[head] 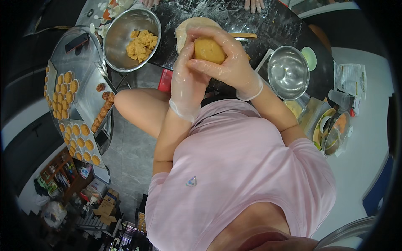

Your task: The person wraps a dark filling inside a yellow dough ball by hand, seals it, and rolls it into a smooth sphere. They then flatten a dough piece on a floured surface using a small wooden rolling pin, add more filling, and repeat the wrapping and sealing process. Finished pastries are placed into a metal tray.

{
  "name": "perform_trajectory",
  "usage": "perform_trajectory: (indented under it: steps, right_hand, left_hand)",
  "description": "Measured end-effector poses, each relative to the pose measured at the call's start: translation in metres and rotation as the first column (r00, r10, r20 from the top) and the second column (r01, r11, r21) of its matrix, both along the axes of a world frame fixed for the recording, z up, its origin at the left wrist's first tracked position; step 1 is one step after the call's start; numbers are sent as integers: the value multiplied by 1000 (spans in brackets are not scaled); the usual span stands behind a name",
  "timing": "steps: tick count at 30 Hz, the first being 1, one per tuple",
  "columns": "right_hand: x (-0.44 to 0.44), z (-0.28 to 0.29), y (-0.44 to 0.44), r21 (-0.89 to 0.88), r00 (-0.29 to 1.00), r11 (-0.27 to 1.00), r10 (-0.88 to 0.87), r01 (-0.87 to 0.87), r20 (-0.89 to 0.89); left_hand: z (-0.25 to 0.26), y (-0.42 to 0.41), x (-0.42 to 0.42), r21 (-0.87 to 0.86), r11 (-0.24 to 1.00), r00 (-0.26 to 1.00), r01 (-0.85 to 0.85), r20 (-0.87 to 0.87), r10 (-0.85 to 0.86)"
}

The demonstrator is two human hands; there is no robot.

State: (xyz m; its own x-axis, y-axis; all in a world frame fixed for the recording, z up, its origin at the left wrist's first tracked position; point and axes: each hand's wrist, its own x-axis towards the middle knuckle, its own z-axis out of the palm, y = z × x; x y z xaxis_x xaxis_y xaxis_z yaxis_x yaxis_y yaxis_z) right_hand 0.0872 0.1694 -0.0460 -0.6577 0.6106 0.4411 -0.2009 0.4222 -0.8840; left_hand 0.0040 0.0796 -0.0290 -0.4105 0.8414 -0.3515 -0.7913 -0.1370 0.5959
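A smooth ball of yellow dough [209,50] rests between my two hands, above the near edge of the black table [282,28]. My left hand [188,75], in a clear plastic glove, supports the ball from the left and below. Curled around its top and right side is my right hand [232,55], gloved the same way, its thumb across the near side. The gloves look shiny. Behind the hands lies a pale, rounded flat piece [182,33], partly hidden; I cannot tell its material. A wooden-handled tool [245,35] lies just right of it.
Left stands a steel bowl [114,47] with crumbly yellow dough [141,47]. Trays of moulded pastries [64,91] and brown filling balls [103,113] are farther left. Another steel bowl [289,73] stands right. Another person's gloved hands [255,5] show at the far edge.
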Motion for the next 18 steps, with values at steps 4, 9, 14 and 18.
perform_trajectory:
  steps: [4,9,14,18]
  right_hand:
    - [5,-8,19,82,991,988,133,-134,23]
    - [-3,0,-7,-366,978,927,-142,78,-152]
    - [-1,-10,11,-92,996,993,63,-69,-69]
    - [0,-16,20,-79,986,985,144,-151,-85]
  left_hand:
    - [1,-5,0,-4,997,993,75,-94,-75]
    - [-5,1,7,50,998,994,-27,-102,32]
    - [-7,4,9,90,990,994,-105,9,104]
    - [-20,13,-1,5,990,987,-141,81,140]
